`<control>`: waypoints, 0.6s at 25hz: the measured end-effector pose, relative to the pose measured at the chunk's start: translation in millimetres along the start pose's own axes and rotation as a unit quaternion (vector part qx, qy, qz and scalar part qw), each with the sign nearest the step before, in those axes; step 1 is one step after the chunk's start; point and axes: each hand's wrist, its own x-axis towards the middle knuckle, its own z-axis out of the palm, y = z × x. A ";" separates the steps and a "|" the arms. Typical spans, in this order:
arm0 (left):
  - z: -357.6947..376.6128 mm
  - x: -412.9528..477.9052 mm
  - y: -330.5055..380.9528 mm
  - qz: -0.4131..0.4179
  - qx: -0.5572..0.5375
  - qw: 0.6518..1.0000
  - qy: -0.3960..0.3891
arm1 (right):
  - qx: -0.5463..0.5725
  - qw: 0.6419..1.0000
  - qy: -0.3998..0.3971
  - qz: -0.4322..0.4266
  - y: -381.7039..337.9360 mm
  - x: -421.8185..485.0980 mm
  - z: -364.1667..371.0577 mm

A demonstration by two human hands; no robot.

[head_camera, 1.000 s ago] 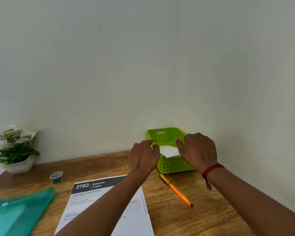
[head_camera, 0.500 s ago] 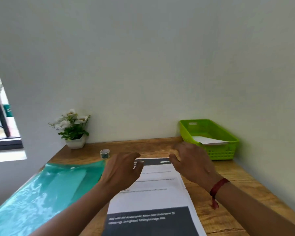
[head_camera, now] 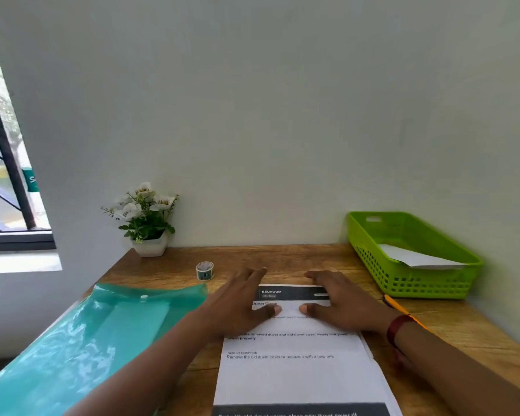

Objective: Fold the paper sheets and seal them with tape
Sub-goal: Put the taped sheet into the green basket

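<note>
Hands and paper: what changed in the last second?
The left hand and right hand released the folded white paper into the green plastic basket and moved back to rest flat on the printed white sheet. Tape roll, orange pen and teal plastic folder stayed put.

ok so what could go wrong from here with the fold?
1. A lower sheet peeks out to the right of the top sheet; folding the stack may come out skewed.
2. The tape roll stands beyond the left hand; reaching for it frees the fold, which may spring open.
3. The pen lies close by the right hand; a sweep could knock it away.
</note>
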 end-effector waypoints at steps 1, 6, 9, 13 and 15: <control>5.1 1.7 -3.7 -0.013 0.005 1.000 -0.014 | -0.001 1.000 -0.014 0.001 3.0 3.4 1.0; 14.7 3.3 -9.8 -0.054 0.021 0.998 -0.036 | -0.005 1.000 -0.005 -0.016 10.8 9.1 4.1; 14.5 4.6 -11.9 -0.040 0.042 0.998 0.004 | -0.012 0.999 0.006 -0.031 12.5 10.2 7.6; 13.4 1.4 -11.5 -0.011 0.046 0.996 0.071 | -0.013 0.998 0.031 -0.044 12.8 8.4 8.5; 11.6 -0.9 -10.7 0.022 0.037 0.992 0.122 | -0.004 0.997 0.057 -0.055 10.6 5.4 8.8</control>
